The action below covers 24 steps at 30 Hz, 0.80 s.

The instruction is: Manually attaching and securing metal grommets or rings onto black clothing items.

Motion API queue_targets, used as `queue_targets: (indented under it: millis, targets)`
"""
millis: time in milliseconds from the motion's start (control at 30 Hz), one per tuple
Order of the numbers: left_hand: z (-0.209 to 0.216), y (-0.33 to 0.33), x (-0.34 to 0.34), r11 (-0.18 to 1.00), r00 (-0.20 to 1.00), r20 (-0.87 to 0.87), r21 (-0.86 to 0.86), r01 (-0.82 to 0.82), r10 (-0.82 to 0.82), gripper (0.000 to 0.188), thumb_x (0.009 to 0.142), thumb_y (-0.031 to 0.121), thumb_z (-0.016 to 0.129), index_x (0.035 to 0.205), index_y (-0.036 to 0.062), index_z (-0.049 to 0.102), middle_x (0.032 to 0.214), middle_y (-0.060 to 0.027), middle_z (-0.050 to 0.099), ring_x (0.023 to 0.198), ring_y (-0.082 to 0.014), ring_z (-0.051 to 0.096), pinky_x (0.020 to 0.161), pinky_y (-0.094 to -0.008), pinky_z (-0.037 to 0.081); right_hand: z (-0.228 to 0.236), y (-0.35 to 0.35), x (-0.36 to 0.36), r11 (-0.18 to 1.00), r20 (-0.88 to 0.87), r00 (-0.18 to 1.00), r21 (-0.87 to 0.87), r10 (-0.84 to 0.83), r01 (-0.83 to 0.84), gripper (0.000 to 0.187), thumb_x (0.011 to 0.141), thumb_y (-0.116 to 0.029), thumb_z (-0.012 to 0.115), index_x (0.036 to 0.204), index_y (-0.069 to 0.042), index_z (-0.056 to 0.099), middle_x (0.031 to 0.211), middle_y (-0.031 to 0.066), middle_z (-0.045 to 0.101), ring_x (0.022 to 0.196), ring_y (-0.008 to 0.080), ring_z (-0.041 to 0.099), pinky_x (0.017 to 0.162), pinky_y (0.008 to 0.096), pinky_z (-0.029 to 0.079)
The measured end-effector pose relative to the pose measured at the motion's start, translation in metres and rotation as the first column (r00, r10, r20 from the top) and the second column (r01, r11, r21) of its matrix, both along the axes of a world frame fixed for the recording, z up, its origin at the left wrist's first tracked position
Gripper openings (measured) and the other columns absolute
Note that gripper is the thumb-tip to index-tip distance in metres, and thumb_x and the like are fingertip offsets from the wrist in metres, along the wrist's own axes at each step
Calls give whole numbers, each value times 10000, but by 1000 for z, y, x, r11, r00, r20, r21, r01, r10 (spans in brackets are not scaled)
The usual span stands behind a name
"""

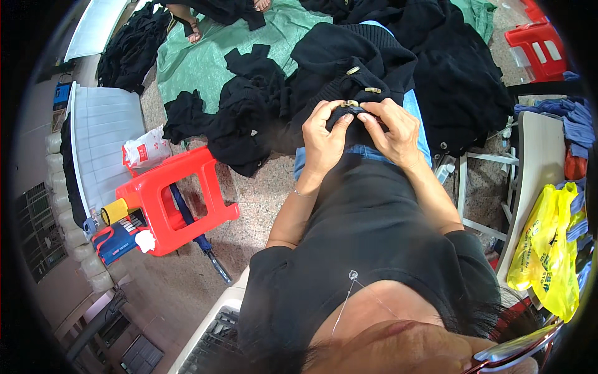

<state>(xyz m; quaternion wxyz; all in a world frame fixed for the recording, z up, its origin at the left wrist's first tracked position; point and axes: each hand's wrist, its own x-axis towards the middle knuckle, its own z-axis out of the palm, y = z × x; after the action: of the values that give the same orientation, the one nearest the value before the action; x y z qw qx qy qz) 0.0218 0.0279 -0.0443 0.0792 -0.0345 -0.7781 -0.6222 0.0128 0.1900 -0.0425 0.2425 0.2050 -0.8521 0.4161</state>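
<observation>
A black knit cardigan (330, 53) with a ribbed edge and light-coloured buttons lies over my lap. My left hand (325, 138) pinches its edge between thumb and fingers, close beside a button (350, 103). From the other side my right hand (396, 132) grips the same edge, its thumb and fingertips almost meeting those of the left. Two more buttons, one nearer button (373, 90) and one farther button (353, 70), show on the cloth beyond my fingers. Whether anything small sits between the fingertips is hidden.
Black garments (249, 93) lie on a green sheet (193, 68) ahead, with another pile (458, 75) at the right. A red stool (180, 199) stands left, holding a bag and a blue box. At right are a pale board (536, 162) and a yellow bag (545, 249). Another person's foot (194, 30) shows far ahead.
</observation>
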Motion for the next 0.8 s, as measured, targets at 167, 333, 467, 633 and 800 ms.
queue_targets:
  millis: [167, 333, 467, 633, 800]
  targets:
    - [0, 0, 0, 1000, 1000, -16, -22, -2, 2, 181, 819, -18, 681, 998, -48, 664, 890, -112, 658, 810, -193, 655, 745, -283, 502, 1, -1, 0, 1000, 8, 1000, -15, 3, -3, 172, 791, -134, 774, 919, -53, 691, 719, 63, 625, 603, 210, 629, 536, 298, 474]
    - [-2, 0, 1, 1000, 1000, 2, 14, 5, -5, 179, 826, -13, 684, 1001, -46, 671, 887, -102, 659, 814, -184, 651, 750, -280, 500, 1, -4, 1, 1000, 24, 1000, -23, -20, 21, 127, 827, -119, 754, 910, -44, 692, 720, 48, 636, 604, 160, 625, 549, 271, 478]
    - [0, 1, 1, 999, 999, 45, 51, 13, -15, 176, 824, -23, 687, 998, -42, 675, 886, -87, 661, 822, -154, 638, 759, -268, 495, -12, -7, 0, 712, 430, 885, -677, 178, 186, 273, 893, -123, 725, 1136, -26, 647, 904, -24, 654, 737, 31, 526, 668, 171, 417]
    - [1, 6, 0, 977, 997, 57, 209, 39, -52, 254, 823, -1, 737, 1062, -18, 653, 890, -48, 651, 845, -120, 613, 785, -252, 493, -14, -1, -7, 835, 470, 837, -550, 282, 28, 158, 861, -72, 733, 1007, -25, 698, 856, -28, 644, 714, 31, 524, 646, 190, 420]
    - [-4, -9, 5, 905, 925, 295, 413, 103, -240, 286, 832, 50, 777, 1074, -45, 657, 800, -9, 639, 618, -30, 562, 524, -178, 456, -1, 18, -36, 783, 341, 929, -534, -146, 319, 113, 883, -66, 711, 983, -24, 682, 772, -11, 657, 674, 66, 587, 608, 230, 467]
